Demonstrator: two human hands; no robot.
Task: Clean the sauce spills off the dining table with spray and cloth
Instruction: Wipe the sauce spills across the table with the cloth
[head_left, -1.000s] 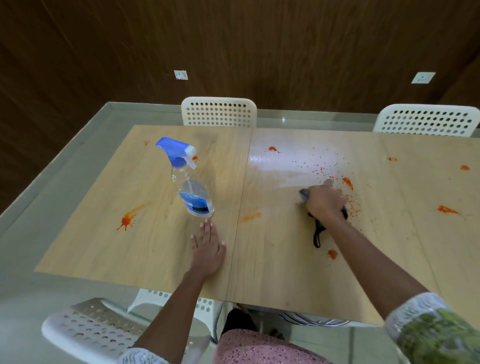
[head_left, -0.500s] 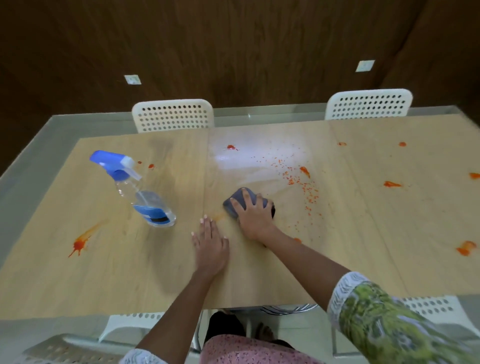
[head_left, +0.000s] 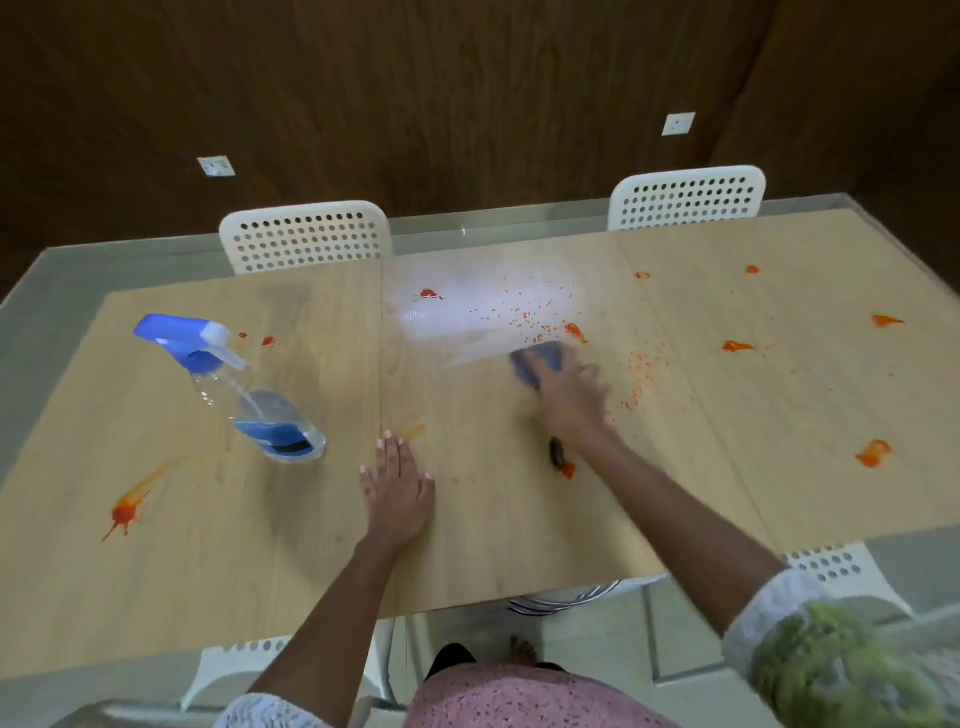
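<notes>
My right hand (head_left: 569, 402) presses a blue-grey cloth (head_left: 532, 361) onto the wooden dining table (head_left: 208, 545) near its middle; the hand is motion-blurred. A wet streak lies left of the cloth. Orange sauce specks (head_left: 641, 374) are scattered just right of it, and a small blob (head_left: 567, 470) sits by my wrist. My left hand (head_left: 397, 491) rests flat on the table, fingers straight. A clear spray bottle (head_left: 249, 395) with a blue trigger head stands to the left, apart from both hands. More sauce: a splash (head_left: 123, 512) at the left, a spot (head_left: 429, 294) at the back, blobs (head_left: 874, 453) at the right.
Two white perforated chairs (head_left: 304, 236) (head_left: 685, 197) stand at the table's far side before a dark wooden wall. Another white chair (head_left: 831, 566) shows under the near edge at the right. The near table edge runs just in front of my body.
My right hand swept the cloth left toward my left hand, then back right and away to the sauce specks. Left hand and bottle stayed put; the camera view shifted.
</notes>
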